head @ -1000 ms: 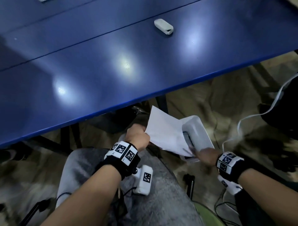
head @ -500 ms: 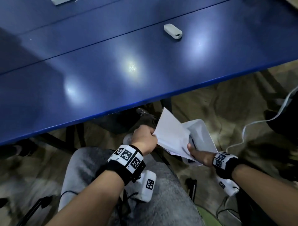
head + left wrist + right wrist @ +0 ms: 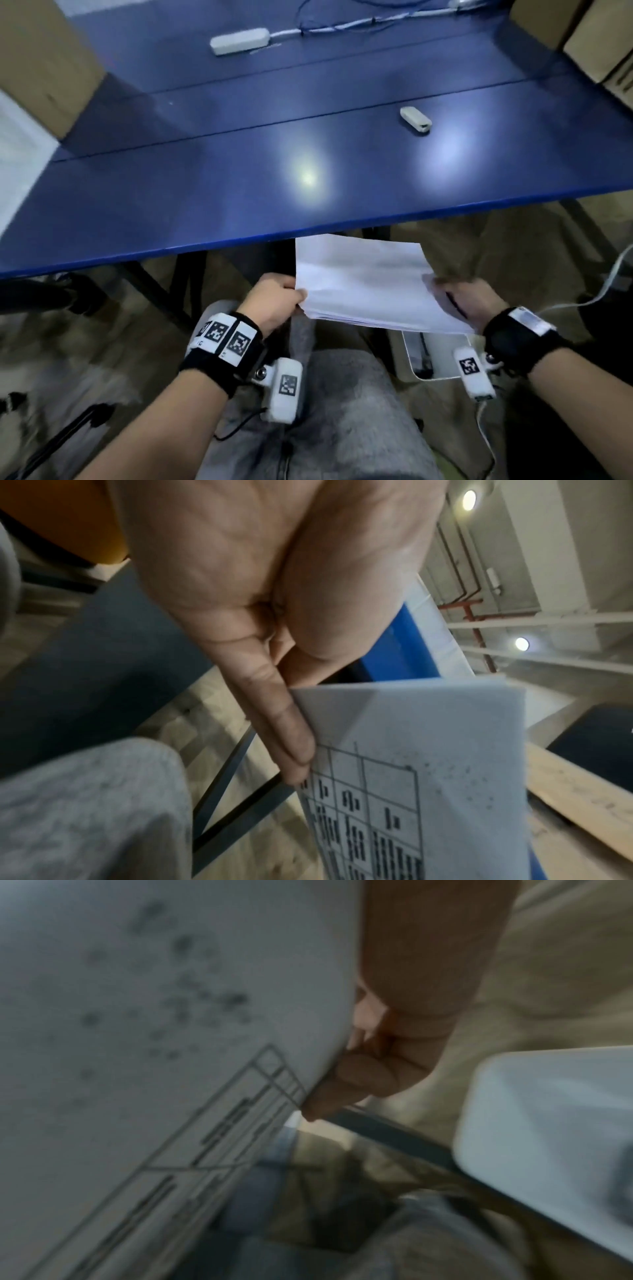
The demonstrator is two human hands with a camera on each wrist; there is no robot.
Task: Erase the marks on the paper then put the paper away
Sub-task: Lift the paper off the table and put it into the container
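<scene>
The blue tabletop (image 3: 239,178) in the upper frame is smooth and glossy. The paper (image 3: 363,284) looks matt; the grey trousers (image 3: 342,411) are soft cloth.

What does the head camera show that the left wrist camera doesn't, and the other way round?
Only the head view shows the blue table, the eraser lying on it, the right hand and the white bin below. Only the left wrist view shows the paper's underside: a printed grid with dark specks. Both show the left hand pinching the paper by one edge, above a grey trouser leg.
</scene>
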